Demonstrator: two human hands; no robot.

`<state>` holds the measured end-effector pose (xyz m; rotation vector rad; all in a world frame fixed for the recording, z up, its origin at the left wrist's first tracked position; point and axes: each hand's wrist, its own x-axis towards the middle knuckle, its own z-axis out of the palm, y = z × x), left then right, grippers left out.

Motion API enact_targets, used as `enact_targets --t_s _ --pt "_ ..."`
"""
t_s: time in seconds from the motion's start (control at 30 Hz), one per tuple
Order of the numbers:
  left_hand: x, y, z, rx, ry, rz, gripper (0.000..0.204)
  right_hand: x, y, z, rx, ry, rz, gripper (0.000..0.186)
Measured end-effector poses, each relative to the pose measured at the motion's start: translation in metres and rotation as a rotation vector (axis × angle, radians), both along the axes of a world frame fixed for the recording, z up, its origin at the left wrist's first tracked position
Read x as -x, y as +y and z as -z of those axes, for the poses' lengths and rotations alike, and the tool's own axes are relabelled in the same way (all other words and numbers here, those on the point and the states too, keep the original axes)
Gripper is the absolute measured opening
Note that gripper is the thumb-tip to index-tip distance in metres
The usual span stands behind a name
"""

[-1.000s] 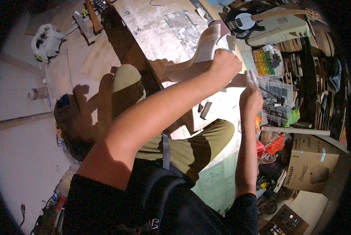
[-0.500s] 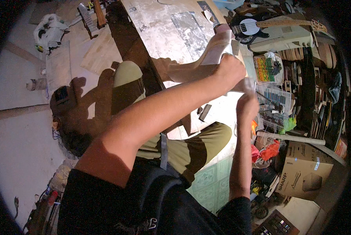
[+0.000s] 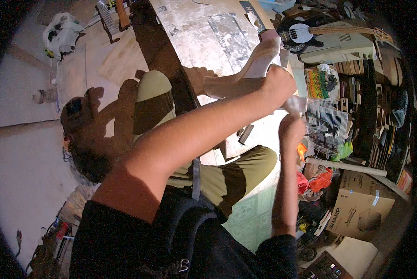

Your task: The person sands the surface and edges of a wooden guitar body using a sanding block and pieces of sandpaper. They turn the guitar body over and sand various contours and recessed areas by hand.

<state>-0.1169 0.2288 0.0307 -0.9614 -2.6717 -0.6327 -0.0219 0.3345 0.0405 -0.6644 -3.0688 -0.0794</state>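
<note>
A curved wooden piece (image 3: 238,81) with a smooth brownish edge and a pale upper part lies across the worktable (image 3: 185,32). My left hand (image 3: 280,84) is closed in a fist against its right side; what the fingers hold is hidden. Just below, a pale grey strip (image 3: 297,103), perhaps sandpaper, spans the gap towards my right hand (image 3: 292,129). That hand is closed around the strip's lower end and slightly blurred. Small dark blocks (image 3: 244,134) lie on the brightly lit surface under my left forearm.
To the right are a dark electric bass (image 3: 297,35), a white wire rack (image 3: 327,125), shelves of wooden pieces (image 3: 380,111) and a cardboard box (image 3: 359,204). A white plastic bag (image 3: 62,35) lies at the far left. My bent knees (image 3: 155,88) are close to the table edge.
The view has shifted slightly, so the scene sits a little further right. My right hand has moved slightly down and away from my left fist, and more of the strip shows between them.
</note>
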Motion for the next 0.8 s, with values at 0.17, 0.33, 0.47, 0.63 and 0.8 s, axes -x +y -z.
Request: enact_targets --t_s 0.17,0.33,0.47,0.63,0.8 --pt "-0.003 0.011 -0.004 0.007 -0.032 0.033 0.005 -0.028 0.003 0.029 0.048 0.123 -0.062 0.043" --pt "-0.004 0.006 0.002 -0.037 0.065 -0.057 0.005 -0.002 0.024 -0.005 -0.101 0.139 -0.069 0.028" --pt "-0.003 0.008 -0.001 0.039 -0.014 0.004 0.006 -0.036 0.007 0.039 -0.055 0.095 -0.171 0.044" --pt "-0.008 0.006 -0.007 0.027 0.026 -0.030 0.007 -0.007 0.019 0.004 -0.035 0.397 -0.262 0.034" --pt "-0.005 -0.003 -0.009 0.021 -0.004 -0.004 0.007 -0.013 0.011 0.006 -0.018 0.227 -0.162 0.049"
